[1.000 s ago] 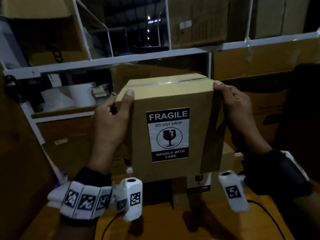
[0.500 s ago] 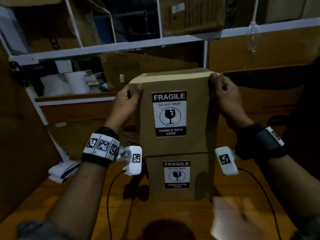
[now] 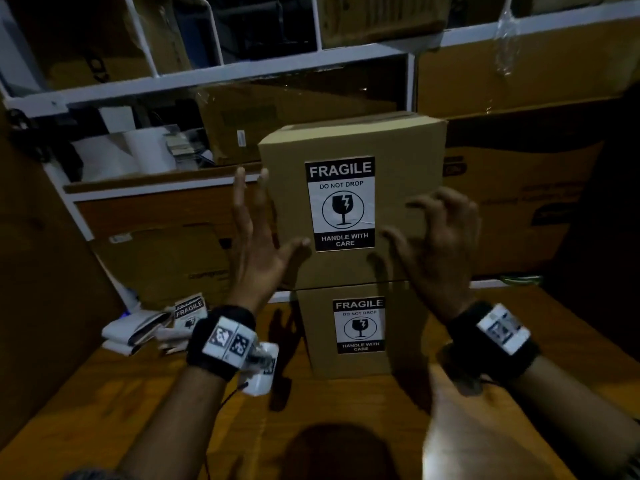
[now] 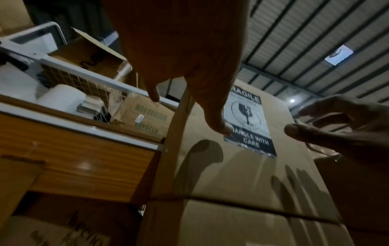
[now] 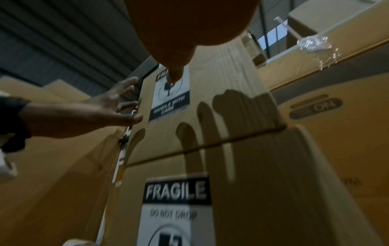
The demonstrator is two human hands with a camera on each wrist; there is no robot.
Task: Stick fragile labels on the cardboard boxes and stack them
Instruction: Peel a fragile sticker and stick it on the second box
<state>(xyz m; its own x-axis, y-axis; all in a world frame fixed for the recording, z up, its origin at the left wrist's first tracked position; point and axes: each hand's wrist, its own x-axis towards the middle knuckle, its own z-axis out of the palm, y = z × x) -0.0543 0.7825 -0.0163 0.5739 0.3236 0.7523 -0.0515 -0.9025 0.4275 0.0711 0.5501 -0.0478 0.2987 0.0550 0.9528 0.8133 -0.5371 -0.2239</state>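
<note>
Two brown cardboard boxes stand stacked on the wooden table (image 3: 346,427). The upper box (image 3: 398,161) (image 4: 231,166) (image 5: 221,103) carries a black-and-white fragile label (image 3: 341,204) on its front, and the lower box (image 3: 401,327) (image 5: 263,191) carries its own label (image 3: 359,325). My left hand (image 3: 258,237) hovers just off the upper box's left edge, fingers spread and straight, holding nothing. My right hand (image 3: 436,237) hangs in front of the box's right side with loosely curled, empty fingers. Neither hand touches the box.
A pile of spare fragile labels (image 3: 188,311) and white backing paper (image 3: 135,332) lies on the table at the left. Behind the stack, a white shelf rack (image 3: 242,69) holds larger cartons (image 3: 519,202) and white rolls (image 3: 149,150).
The upper box went from carried in both hands to resting on the lower box. Both hands have let go and pulled back toward me, fingers open.
</note>
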